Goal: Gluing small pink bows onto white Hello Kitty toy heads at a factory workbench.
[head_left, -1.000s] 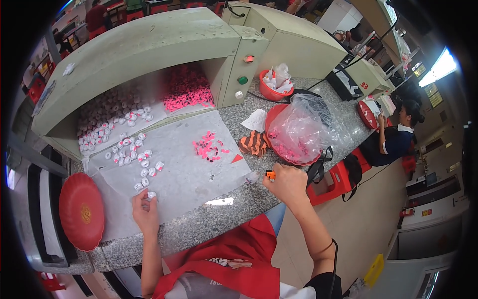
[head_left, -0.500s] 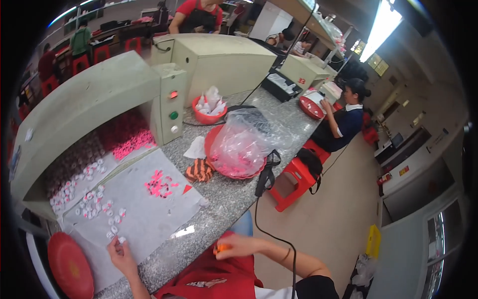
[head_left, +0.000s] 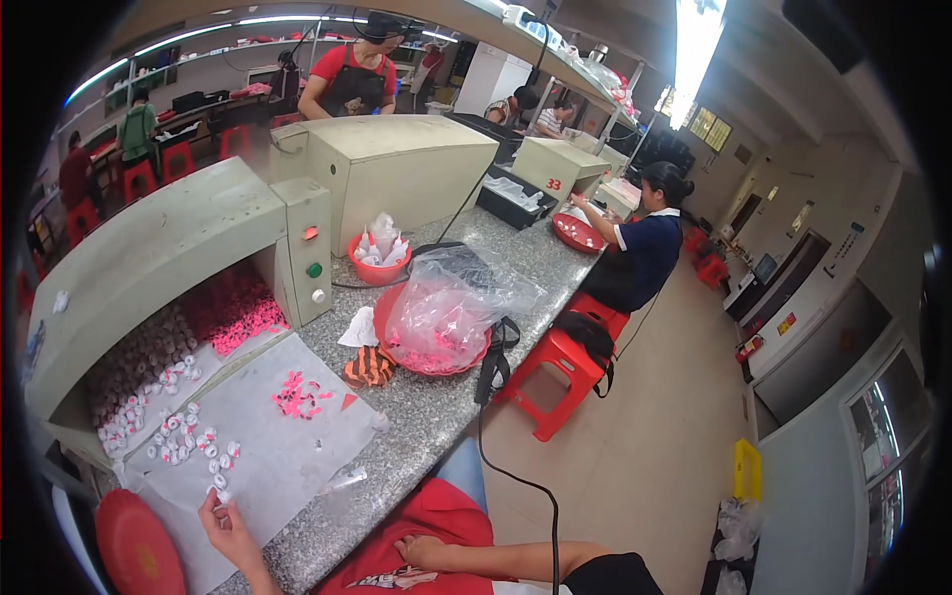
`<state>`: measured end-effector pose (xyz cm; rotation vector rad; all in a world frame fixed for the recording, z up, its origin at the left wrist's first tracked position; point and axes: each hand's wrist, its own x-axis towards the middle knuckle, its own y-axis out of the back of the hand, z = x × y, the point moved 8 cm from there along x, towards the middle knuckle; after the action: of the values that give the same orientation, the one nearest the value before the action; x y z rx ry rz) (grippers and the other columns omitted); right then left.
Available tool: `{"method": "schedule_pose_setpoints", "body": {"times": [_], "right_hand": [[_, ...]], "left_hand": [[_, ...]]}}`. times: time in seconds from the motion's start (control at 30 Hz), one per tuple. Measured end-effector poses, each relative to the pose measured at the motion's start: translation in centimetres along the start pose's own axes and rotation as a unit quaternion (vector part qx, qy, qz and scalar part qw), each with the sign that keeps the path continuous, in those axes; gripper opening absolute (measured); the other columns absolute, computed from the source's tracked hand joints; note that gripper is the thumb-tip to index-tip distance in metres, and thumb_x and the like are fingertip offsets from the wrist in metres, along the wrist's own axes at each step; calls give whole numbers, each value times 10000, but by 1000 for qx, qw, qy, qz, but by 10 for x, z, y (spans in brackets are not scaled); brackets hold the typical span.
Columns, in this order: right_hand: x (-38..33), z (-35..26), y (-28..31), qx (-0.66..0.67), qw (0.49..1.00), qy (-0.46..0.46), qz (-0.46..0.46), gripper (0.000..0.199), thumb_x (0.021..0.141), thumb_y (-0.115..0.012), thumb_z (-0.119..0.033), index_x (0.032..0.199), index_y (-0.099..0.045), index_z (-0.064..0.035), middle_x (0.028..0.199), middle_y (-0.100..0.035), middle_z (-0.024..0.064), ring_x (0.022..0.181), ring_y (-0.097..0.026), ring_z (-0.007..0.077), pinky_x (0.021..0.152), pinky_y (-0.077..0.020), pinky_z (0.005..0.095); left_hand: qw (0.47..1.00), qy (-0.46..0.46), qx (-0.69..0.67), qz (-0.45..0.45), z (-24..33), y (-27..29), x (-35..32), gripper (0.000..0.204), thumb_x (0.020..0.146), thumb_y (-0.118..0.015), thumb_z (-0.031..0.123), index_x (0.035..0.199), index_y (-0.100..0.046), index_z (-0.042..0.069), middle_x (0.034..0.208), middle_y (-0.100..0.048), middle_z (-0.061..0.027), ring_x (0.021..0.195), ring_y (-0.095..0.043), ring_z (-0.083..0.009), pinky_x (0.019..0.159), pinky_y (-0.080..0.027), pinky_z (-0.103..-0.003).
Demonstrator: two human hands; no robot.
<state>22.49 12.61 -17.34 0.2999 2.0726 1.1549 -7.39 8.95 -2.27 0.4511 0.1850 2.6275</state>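
Left hand [head_left: 226, 524] pinches a small white piece [head_left: 220, 496] at lower left; right hand [head_left: 424, 550] rests loosely curled and empty on your lap.
Risk: you're looking away, so a nudge could scatter the white pieces [head_left: 183, 436] over the sheet [head_left: 278, 461] edge.

My left hand [head_left: 226, 524] pinches at one of the small white pieces [head_left: 220, 493], but it is too tiny to tell whether my fingertips grip it or only touch it. My right hand [head_left: 421, 550] lies on my red apron [head_left: 397, 535], fingers curled under, so I cannot tell if it holds anything. The red tray [head_left: 134, 543] runs off the lower edge. The clear plastic bag [head_left: 446, 302] blurs the pink contents of its red basin [head_left: 392, 332].
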Motion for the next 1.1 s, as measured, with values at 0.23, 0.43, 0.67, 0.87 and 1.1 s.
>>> {"method": "schedule_pose_setpoints", "body": {"times": [0.23, 0.43, 0.67, 0.87, 1.1], "right_hand": [[-6, -32, 9, -96, 987, 99, -83, 244, 793, -440, -147, 885, -604, 8, 813, -630, 175, 780, -625, 309, 674, -505, 410], [2, -26, -16, -39, 988, 113, -94, 253, 763, -449, -129, 881, -617, 20, 895, -609, 221, 852, -609, 322, 706, -497, 403], [-71, -100, 104, 97, 951, 215, -201, 297, 842, -400, -182, 990, -566, 15, 982, -599, 163, 913, -570, 318, 829, -425, 389], [-44, 68, 221, 374, 840, -22, 393, 273, 773, -506, -13, 1040, -561, -2, 911, -616, 75, 804, -580, 137, 730, -469, 264], [21, 94, 211, 349, 790, -32, 504, 493, 658, -696, -80, 1109, -510, -9, 1058, -540, 132, 956, -534, 200, 750, -463, 294]], "left_hand": [[992, 26, -118, -25, 12, 6, -3, 286, 808, -521, -18, 1092, -486, -39, 932, -525, -63, 780, -489, -82, 664, -433, -197], [980, 26, -196, -12, 24, 14, -10, 296, 814, -521, -19, 1105, -474, -40, 962, -534, -82, 825, -506, -95, 738, -432, -216], [974, 41, -216, 56, -2, 44, -8, 280, 811, -523, -31, 1087, -479, -36, 995, -534, -93, 876, -530, -123, 770, -425, -227], [950, 50, -304, -53, 48, 6, -17, 306, 780, -557, -29, 1075, -475, -37, 1005, -559, -106, 888, -580, -182, 769, -447, -258], [941, 113, -305, -96, 71, -9, -33, 349, 778, -547, -31, 1117, -464, -44, 1013, -573, -140, 858, -597, -195, 728, -474, -257]]}}
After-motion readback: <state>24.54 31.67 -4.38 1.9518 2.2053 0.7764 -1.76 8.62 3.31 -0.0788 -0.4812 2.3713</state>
